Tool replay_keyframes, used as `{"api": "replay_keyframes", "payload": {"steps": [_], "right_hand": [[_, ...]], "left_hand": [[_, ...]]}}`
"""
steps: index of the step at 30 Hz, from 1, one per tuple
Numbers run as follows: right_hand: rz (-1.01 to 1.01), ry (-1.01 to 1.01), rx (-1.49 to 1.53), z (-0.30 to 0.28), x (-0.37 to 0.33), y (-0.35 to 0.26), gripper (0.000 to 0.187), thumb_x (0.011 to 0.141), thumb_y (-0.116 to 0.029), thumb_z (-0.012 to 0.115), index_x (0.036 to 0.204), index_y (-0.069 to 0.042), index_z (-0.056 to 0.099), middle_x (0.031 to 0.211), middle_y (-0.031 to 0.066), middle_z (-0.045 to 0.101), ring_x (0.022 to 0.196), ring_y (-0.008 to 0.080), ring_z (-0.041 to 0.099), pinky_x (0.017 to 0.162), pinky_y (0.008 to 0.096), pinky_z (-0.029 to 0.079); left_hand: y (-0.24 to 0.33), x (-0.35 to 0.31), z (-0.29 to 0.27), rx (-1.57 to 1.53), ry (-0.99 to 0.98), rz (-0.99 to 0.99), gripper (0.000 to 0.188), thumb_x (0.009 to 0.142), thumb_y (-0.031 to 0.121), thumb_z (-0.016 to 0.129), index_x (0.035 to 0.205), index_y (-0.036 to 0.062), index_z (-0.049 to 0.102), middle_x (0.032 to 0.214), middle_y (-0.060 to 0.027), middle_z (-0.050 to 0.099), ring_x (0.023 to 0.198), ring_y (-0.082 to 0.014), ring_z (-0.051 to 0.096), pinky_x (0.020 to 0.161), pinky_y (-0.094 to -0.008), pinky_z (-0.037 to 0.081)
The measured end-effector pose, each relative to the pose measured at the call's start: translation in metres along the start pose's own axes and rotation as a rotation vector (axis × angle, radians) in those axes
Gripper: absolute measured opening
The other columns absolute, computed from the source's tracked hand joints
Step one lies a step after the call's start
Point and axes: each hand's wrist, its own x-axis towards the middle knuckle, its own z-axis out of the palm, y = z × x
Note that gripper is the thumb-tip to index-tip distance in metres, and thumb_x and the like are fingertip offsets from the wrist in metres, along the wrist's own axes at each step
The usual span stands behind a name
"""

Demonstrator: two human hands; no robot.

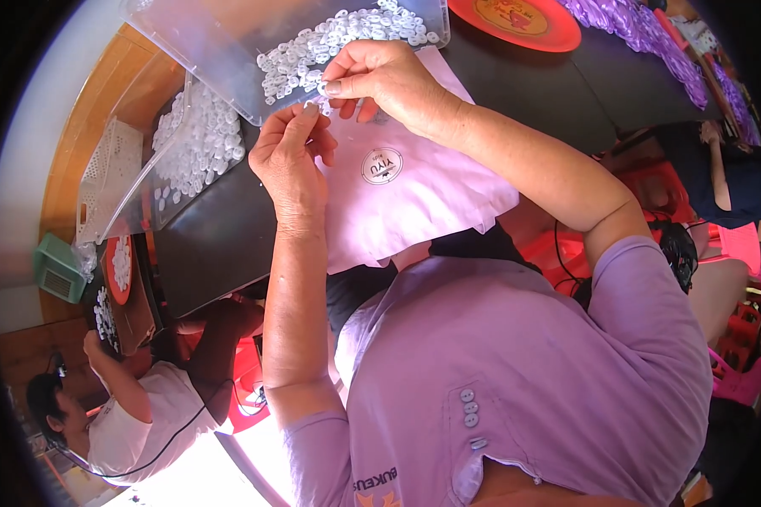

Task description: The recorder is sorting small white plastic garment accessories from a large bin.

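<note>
My left hand [292, 156] is closed, thumb and forefinger pinched on a small white plastic piece [310, 107]. Just to its right, my right hand [389, 84] pinches another small white piece [322, 87], their fingertips almost meeting. The exact shape of both pieces is too small to make out. Beneath the hands, a lilac cloth [414, 198] with a round printed mark hangs over the table edge toward my lap. Beyond them, a clear plastic bin [220, 72] holds a heap of small white pieces [347, 38].
A second clear bin at left holds white oval pieces [199, 139]. The dark table [216, 241] carries a red plate [516, 24] and shiny purple pieces [651, 42] at far right. A green basket [59, 266] is far left. Co-workers sit at lower left [156, 406] and right [723, 173].
</note>
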Motion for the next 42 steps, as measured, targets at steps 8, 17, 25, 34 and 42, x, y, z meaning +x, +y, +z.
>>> {"api": "replay_keyframes", "payload": {"steps": [8, 17, 25, 34, 42], "right_hand": [[-0.015, -0.030, -0.041, 0.002, -0.002, 0.001, 0.011, 0.088, -0.011, 0.063, 0.094, -0.002, 0.064, 0.084, 0.0054, 0.066, 0.071, 0.0123, 0.064, 0.056, 0.0233, 0.049], [0.067, -0.059, 0.017, 0.001, -0.001, -0.001, 0.014, 0.088, -0.013, 0.063, 0.097, -0.002, 0.067, 0.084, 0.0052, 0.066, 0.073, 0.0127, 0.064, 0.061, 0.0242, 0.049], [0.039, -0.077, -0.094, -0.001, -0.001, 0.001, 0.017, 0.091, -0.019, 0.061, 0.094, -0.003, 0.064, 0.076, 0.0013, 0.061, 0.070, 0.0087, 0.060, 0.059, 0.0231, 0.047], [-0.061, -0.129, -0.195, 0.004, 0.000, 0.006, 0.021, 0.093, -0.021, 0.059, 0.087, -0.001, 0.063, 0.064, 0.0011, 0.055, 0.059, 0.0084, 0.052, 0.054, 0.0237, 0.044], [-0.063, -0.108, -0.210, 0.002, 0.000, 0.005, 0.021, 0.092, -0.020, 0.059, 0.085, -0.001, 0.062, 0.063, 0.0011, 0.053, 0.057, 0.0086, 0.051, 0.053, 0.0245, 0.043]], "left_hand": [[0.000, -0.003, 0.004, 0.063, -0.036, 0.038, 0.012, 0.086, 0.006, 0.063, 0.088, -0.0059, 0.061, 0.070, -0.0100, 0.062, 0.051, -0.0136, 0.055, 0.042, -0.0242, 0.039], [0.001, -0.003, 0.002, 0.018, -0.022, 0.027, 0.013, 0.087, 0.007, 0.064, 0.088, -0.0061, 0.061, 0.068, -0.0094, 0.062, 0.051, -0.0134, 0.055, 0.043, -0.0242, 0.039], [0.000, -0.005, 0.005, 0.117, -0.079, 0.044, 0.013, 0.091, 0.008, 0.061, 0.091, -0.0050, 0.061, 0.074, -0.0092, 0.063, 0.054, -0.0121, 0.055, 0.045, -0.0235, 0.041], [-0.003, -0.003, 0.001, 0.125, -0.094, 0.063, 0.011, 0.091, 0.006, 0.060, 0.085, -0.0038, 0.060, 0.066, -0.0062, 0.058, 0.051, -0.0111, 0.052, 0.044, -0.0239, 0.039], [-0.001, -0.004, 0.002, 0.098, -0.093, 0.032, 0.012, 0.090, 0.007, 0.061, 0.083, -0.0033, 0.061, 0.066, -0.0066, 0.059, 0.049, -0.0114, 0.052, 0.043, -0.0240, 0.038]]}}
